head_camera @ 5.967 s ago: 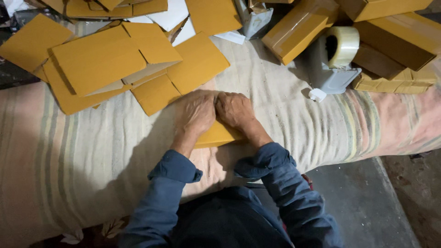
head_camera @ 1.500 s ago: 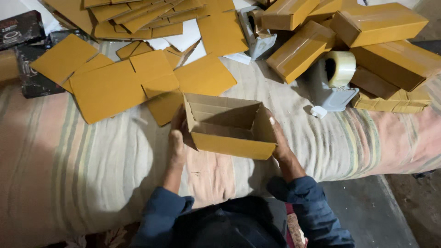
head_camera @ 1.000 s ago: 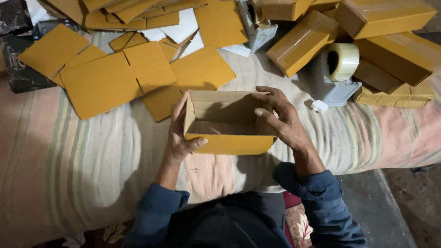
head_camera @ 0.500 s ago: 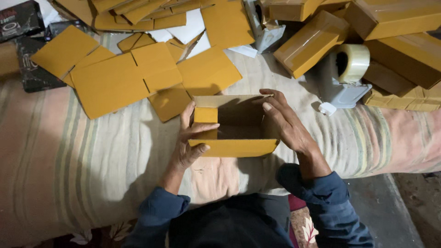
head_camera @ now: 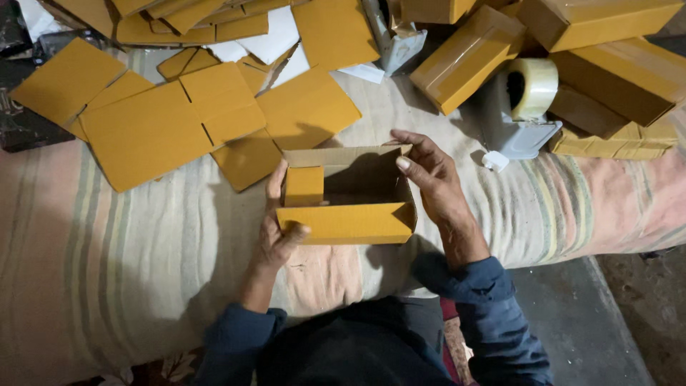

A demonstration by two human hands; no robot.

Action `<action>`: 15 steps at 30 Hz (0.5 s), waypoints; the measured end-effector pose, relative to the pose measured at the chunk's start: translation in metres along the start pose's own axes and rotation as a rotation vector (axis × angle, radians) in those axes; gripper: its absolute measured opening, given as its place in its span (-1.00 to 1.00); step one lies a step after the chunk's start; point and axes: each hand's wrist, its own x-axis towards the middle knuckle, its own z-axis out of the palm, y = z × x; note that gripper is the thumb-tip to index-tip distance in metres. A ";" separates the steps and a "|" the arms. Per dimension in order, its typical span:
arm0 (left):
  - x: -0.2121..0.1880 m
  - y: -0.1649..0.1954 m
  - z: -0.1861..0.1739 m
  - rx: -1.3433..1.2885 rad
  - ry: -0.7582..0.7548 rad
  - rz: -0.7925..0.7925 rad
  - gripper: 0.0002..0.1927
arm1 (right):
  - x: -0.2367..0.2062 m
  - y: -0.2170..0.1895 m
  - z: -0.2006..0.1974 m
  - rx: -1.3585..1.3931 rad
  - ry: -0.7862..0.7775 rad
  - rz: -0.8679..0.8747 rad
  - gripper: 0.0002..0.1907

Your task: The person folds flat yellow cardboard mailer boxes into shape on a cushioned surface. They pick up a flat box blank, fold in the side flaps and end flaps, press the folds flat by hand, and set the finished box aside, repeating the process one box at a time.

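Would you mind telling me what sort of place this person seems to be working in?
Probably a small packing workspace, perhaps home-based: flat cardboard blanks lie on a striped cloth, taped boxes are piled beside a tape dispenser, and both hands fold an open carton.

The person wears a dark blue long-sleeved top, cuffs bunched at both wrists, both hands bare.

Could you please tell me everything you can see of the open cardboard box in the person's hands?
The cardboard box is small, rectangular and yellow-brown outside, duller brown inside. It is opened up, its open top facing the camera and its interior in shadow. A short end flap on the left is folded inward. The left hand grips its left end, thumb on the front wall; the right hand holds the right end, fingers over the rim. It sits above the striped cloth.
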 end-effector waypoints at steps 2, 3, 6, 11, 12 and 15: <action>-0.004 0.009 0.000 -0.159 -0.055 0.025 -0.66 | 0.002 0.003 -0.007 0.041 -0.024 0.024 -0.58; -0.005 0.012 -0.001 -0.241 -0.082 0.036 -0.76 | 0.002 0.003 -0.011 0.060 -0.034 0.037 -0.61; -0.004 0.019 -0.009 -0.239 -0.175 -0.048 -0.75 | -0.002 0.008 -0.013 0.051 -0.006 0.039 -0.63; -0.005 0.018 -0.008 -0.332 -0.170 -0.067 -0.78 | -0.004 0.023 0.010 -0.278 0.020 0.045 -0.48; -0.005 0.018 -0.007 -0.329 -0.156 -0.053 -0.79 | -0.005 0.024 0.014 -0.393 0.041 0.027 -0.43; -0.006 0.021 0.003 -0.184 -0.014 -0.060 -0.70 | -0.008 0.024 0.019 -0.369 0.090 0.132 -0.58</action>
